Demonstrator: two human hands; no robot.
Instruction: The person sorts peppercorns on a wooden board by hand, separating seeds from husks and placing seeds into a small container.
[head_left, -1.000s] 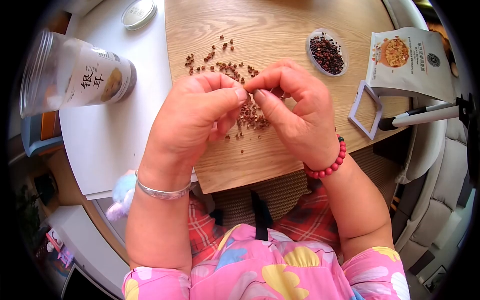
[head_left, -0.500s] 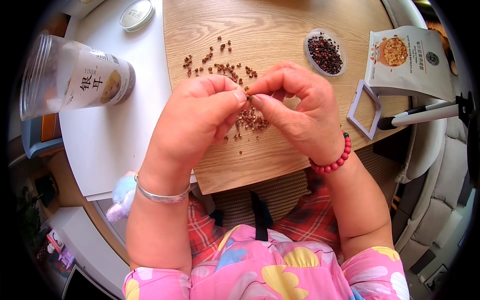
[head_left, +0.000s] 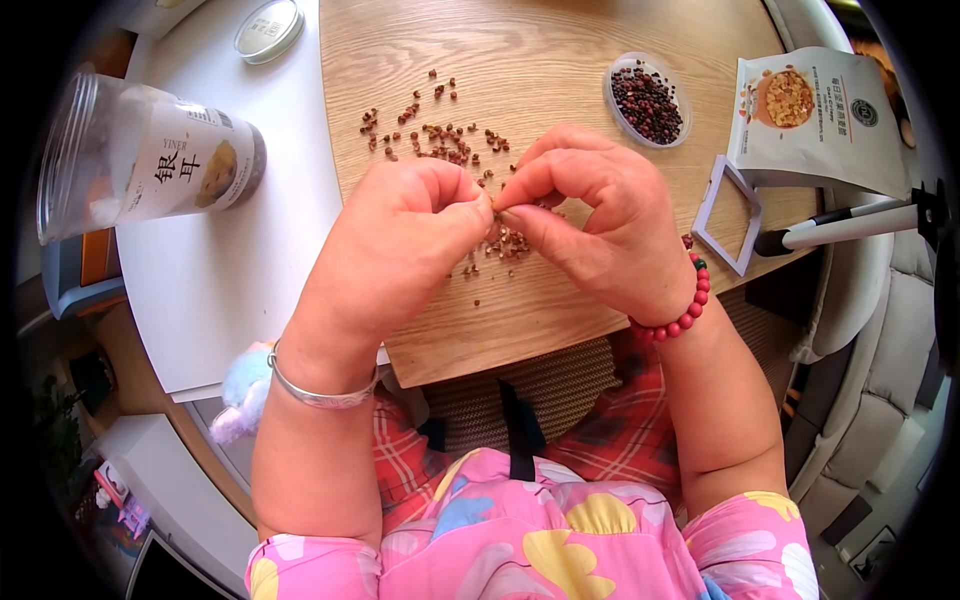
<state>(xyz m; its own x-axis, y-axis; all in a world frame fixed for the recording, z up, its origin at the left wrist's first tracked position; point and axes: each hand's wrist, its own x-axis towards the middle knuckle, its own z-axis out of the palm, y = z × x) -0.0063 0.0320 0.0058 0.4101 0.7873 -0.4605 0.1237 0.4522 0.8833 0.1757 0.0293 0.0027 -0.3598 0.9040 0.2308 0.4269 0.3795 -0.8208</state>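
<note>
My left hand (head_left: 405,225) and my right hand (head_left: 615,215) meet over the wooden table (head_left: 560,310), fingertips almost touching. Each closes thumb against forefinger in a pinch. Between the tips is a small brown peppercorn (head_left: 495,211), mostly covered by the fingers. Beyond the hands lies a loose scatter of reddish-brown peppercorns (head_left: 450,148), some with stalk bits. Nearer me, partly under my fingers, is a second heap of husk-like pieces (head_left: 510,243). A round clear plastic dish (head_left: 685,82) beyond my right hand holds dark peppercorns (head_left: 645,103).
On the white surface at left stand a big plastic jar (head_left: 190,165) and a round lid (head_left: 268,32). To the right are an upright food pouch (head_left: 830,115), a pale pentagon-shaped frame (head_left: 712,210) and a black-and-white stand arm (head_left: 850,228). The table's near edge faces my lap.
Both hands keep pinching together at nearly the same spot. My finger poses have shifted slightly, the right wrist has turned a little, and the whole view has moved slightly.
</note>
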